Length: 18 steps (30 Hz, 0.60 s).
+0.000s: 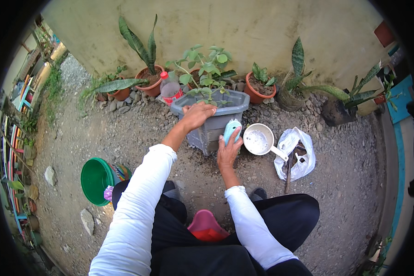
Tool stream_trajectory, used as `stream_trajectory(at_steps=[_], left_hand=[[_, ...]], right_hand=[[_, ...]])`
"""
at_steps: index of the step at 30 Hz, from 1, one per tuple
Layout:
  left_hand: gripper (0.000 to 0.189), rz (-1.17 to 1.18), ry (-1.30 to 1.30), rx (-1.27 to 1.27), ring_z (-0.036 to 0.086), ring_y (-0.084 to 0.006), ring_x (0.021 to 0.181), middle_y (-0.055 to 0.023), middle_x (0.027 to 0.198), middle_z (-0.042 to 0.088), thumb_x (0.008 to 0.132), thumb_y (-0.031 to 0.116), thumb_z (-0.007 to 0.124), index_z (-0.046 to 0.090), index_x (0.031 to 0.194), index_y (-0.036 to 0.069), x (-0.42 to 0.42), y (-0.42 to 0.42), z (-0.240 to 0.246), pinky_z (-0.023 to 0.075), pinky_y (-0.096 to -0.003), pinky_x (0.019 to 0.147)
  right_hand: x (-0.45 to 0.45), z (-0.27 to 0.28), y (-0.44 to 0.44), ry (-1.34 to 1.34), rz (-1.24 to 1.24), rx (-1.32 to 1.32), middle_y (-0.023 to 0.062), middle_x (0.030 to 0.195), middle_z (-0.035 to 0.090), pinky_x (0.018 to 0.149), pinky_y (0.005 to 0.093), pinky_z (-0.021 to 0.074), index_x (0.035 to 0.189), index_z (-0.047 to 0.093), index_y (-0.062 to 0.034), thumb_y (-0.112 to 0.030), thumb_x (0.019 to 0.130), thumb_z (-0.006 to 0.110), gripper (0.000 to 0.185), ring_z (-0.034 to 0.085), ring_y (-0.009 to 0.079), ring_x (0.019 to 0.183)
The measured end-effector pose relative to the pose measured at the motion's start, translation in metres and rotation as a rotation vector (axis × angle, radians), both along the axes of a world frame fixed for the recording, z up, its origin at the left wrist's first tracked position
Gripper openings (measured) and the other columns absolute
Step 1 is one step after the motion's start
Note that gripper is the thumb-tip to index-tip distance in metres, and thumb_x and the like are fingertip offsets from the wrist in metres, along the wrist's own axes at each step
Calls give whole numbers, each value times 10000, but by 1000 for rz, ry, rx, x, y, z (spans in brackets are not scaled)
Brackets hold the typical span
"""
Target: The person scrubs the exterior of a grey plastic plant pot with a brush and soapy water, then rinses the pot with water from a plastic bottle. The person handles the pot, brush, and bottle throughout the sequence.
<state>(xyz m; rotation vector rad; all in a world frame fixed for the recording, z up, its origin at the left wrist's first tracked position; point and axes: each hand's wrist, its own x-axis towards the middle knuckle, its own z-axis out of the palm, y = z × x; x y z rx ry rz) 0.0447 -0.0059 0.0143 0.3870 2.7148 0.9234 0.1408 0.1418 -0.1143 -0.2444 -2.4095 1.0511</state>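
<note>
A grey plastic planter (214,132) with a leafy green plant (208,69) stands on the gravel before me. My left hand (197,115) rests on its near rim, fingers bent over the edge. In my right hand (229,148) is a light-blue scrub brush (232,130), held against the planter's right front side, its pale bristles partly showing. Just right of the brush sits a white dipper (258,139) of foamy water, its handle pointing to the lower right. Beside it lies a white plastic bag (307,165) with a wooden-handled tool (288,176) across its opening.
Potted snake plants (143,48) and a small potted plant (259,82) line the wall. A red-capped plastic bottle (170,88) is left of the planter. A green bucket (96,181) lies tipped at left, near loose stones (87,220). Something pink (204,220) is between my legs.
</note>
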Motion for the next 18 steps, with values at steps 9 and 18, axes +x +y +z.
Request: stream_trajectory(at_steps=[9, 18], left_hand=[[409, 0, -2, 0, 464, -206, 1177, -38, 1072, 572, 966, 423, 420, 618, 1248, 202, 1, -1, 0, 200, -455, 930], [411, -10, 30, -10, 477, -219, 1162, -48, 1067, 577, 964, 423, 421, 622, 1242, 196, -2, 1, -3, 210, -445, 917]], right_hand=[[23, -16, -8, -6, 255, 189, 309, 1185, 403, 931, 500, 384, 1508, 228, -150, -293, 889, 624, 749, 448, 454, 1044], [36, -21, -28, -58, 324, 147, 324, 1200, 381, 924, 501, 401, 1523, 148, -141, -295, 898, 617, 796, 448, 473, 1053]])
